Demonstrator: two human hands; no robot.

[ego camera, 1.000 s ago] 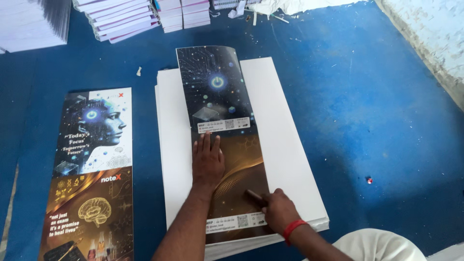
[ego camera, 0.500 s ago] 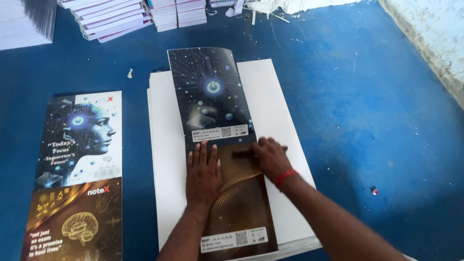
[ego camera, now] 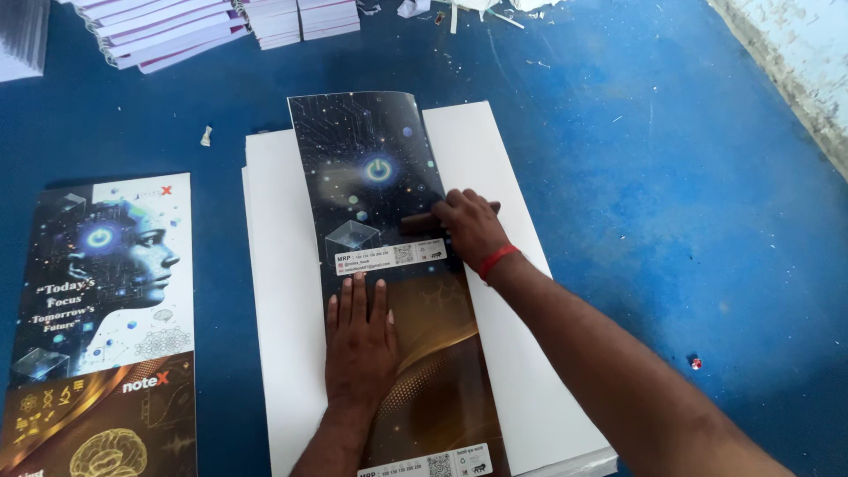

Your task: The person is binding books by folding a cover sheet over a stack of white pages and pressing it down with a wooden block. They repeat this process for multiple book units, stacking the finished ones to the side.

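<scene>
Since half a second ago the right hand has slid up the folded cover sheet, from around its middle to beside the white label band, while the left hand stays flat lower down on the same sheet.

From the head camera, nothing here is a container in the strict sense; the nearest thing to one is the stack of white paper on the blue floor, which carries the cover sheet. That sheet is long and narrow, dark with a glowing circuit pattern at its far end and brown-gold at the near end, and it lies lengthwise down the middle of the stack with white margins showing on both sides.

Well to the left, apart from the stack, a second printed cover lies flat on the floor, showing a pale profile head above a brown panel. Along the far edge sit piles of bound notebooks, and small paper scraps dot the floor near them. A pale wall edge runs along the far right.

The right hand, with a red band at the wrist, is curled closed over a small brown wooden block, pressing it on the sheet's right edge. The left hand is fully open, fingers together, palm down on the sheet, holding nothing.
</scene>
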